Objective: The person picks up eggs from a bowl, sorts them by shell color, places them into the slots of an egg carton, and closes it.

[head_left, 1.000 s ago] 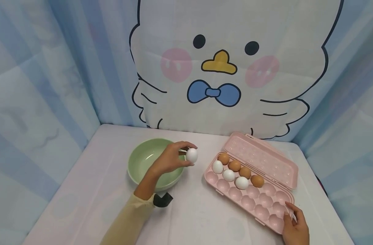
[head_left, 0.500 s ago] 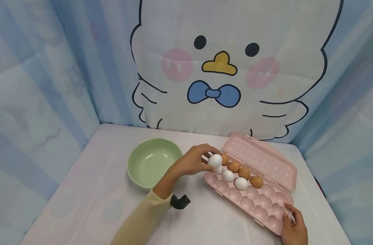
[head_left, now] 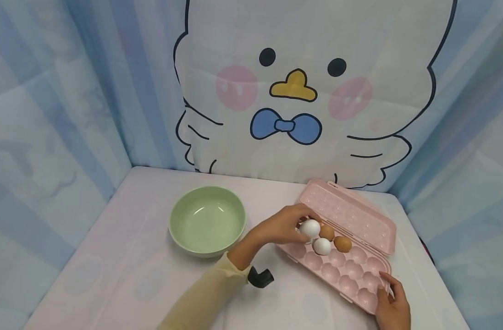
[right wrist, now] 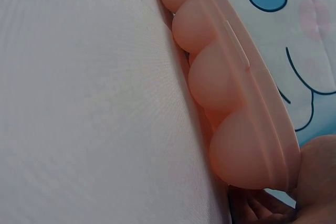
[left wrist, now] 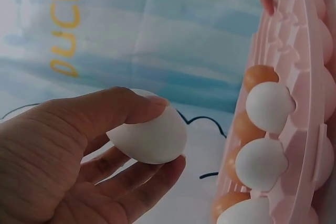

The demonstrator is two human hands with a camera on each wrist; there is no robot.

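Note:
My left hand (head_left: 285, 225) pinches a white egg (head_left: 310, 228) between thumb and fingers. In the head view it is over the left part of a pink egg carton (head_left: 348, 286), whose lid (head_left: 350, 213) lies folded back. Brown eggs (head_left: 343, 244) sit along the row nearest the lid, white eggs (left wrist: 269, 107) in the row beside them. My hand and the held egg hide some of these from the head camera. My right hand (head_left: 393, 305) grips the carton's near right end, thumb against the edge and fingers low beneath it in the right wrist view.
A light green bowl (head_left: 207, 224) stands to the left of the carton, with nothing seen inside. Cups at the carton's right end hold no eggs. A cloth backdrop (head_left: 294, 156) with a cartoon duck rises behind the white tabletop (head_left: 111, 275).
My left hand has carried the white egg rightward from beside the bowl to over the carton. My right hand keeps its grip on the carton's end.

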